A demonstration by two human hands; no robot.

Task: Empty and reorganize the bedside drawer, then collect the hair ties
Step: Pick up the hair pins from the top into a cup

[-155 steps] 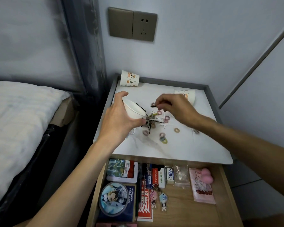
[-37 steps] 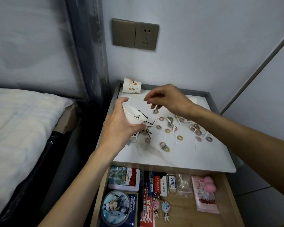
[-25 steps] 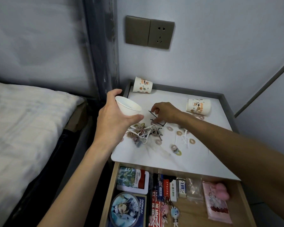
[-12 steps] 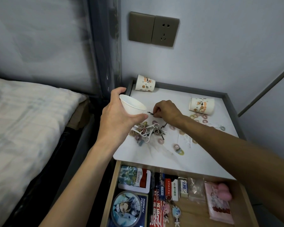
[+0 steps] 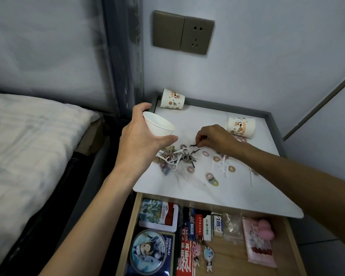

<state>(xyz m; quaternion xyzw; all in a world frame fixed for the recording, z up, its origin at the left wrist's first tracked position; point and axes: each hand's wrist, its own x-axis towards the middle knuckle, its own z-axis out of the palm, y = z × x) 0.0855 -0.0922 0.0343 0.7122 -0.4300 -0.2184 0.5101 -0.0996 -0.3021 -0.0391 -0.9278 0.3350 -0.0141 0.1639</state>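
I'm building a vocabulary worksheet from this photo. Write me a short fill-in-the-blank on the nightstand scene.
The left hand grips a cup coloured ___.
The right hand pinches a hairpin coloured ___.
The printed cups lying on their sides number ___.
The drawer beneath the tabletop is ___.
Missing: white; black; two; open.

My right fingers (image 5: 203,136) cover one end of a thin black hairpin (image 5: 193,145); the open wooden drawer (image 5: 232,259) runs off-frame below.
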